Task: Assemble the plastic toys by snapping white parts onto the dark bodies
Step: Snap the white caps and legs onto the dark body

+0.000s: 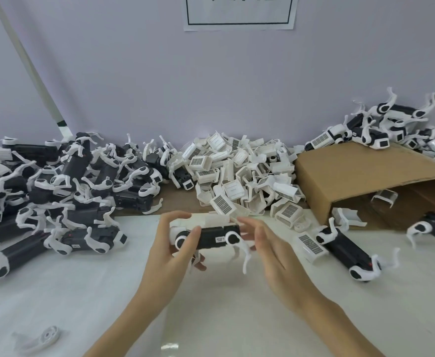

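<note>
- Your left hand (171,244) holds a dark plastic toy body with white legs (211,237) in the middle of the frame, above the white table (82,292). Your thumb is on the front and your fingers curl round the back, so they are clamped on it.
- A white plastic cover part (206,220) sits along the top of that toy body.
- Your right hand (267,249) is just beside the right end of the toy. Its fingers are spread apart and loose. You cannot tell if the tips touch the toy.
- A big heap of white plastic cover parts (242,171) lies in the middle, by the grey wall (159,86).
- A heap of dark toys with white legs (56,181) fills the left side.
- A brown cardboard box (360,176) lies on its side at the right, with more toys on top.
- One dark toy (347,251) lies on the table at the right.
- A lone white leg piece (41,340) lies at the lower left.
</note>
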The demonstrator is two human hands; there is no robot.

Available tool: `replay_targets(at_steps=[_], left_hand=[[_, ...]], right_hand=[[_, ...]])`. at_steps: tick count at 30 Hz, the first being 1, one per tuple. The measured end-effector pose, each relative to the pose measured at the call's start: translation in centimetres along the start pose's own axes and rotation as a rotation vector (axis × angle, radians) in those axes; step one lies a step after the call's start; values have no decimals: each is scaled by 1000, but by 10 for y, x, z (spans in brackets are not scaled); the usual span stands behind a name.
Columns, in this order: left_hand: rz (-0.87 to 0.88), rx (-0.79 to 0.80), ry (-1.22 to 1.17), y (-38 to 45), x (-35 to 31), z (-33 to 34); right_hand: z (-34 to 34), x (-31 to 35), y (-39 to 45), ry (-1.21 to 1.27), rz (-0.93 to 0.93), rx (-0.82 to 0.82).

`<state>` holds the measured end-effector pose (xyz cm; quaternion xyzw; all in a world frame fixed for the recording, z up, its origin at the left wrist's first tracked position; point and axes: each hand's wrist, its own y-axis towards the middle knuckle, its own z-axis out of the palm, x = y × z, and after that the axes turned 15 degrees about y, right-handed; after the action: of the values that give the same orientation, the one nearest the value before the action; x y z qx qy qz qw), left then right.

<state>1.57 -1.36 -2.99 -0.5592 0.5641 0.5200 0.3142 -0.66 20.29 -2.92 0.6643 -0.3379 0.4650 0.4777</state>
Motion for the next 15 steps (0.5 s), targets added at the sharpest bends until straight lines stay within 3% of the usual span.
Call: replay_targets(at_steps=[3, 6, 9, 12, 15], left_hand=[[-27, -42, -14, 5, 4, -3], [-45, -53, -11, 5, 8, -4], [-54, -10, -9, 3, 6, -2], [-42, 37, 18, -2, 4, 3], [24, 64, 91, -5, 7, 7]], right_hand=[[-15, -5, 6, -663, -75, -193], [-27, -10, 6, -1101, 284, -201], [-32, -14, 6, -1102, 346, -149], [-33, -13, 8, -755, 195, -190], [-33, -13, 9, -645, 3, -260]])
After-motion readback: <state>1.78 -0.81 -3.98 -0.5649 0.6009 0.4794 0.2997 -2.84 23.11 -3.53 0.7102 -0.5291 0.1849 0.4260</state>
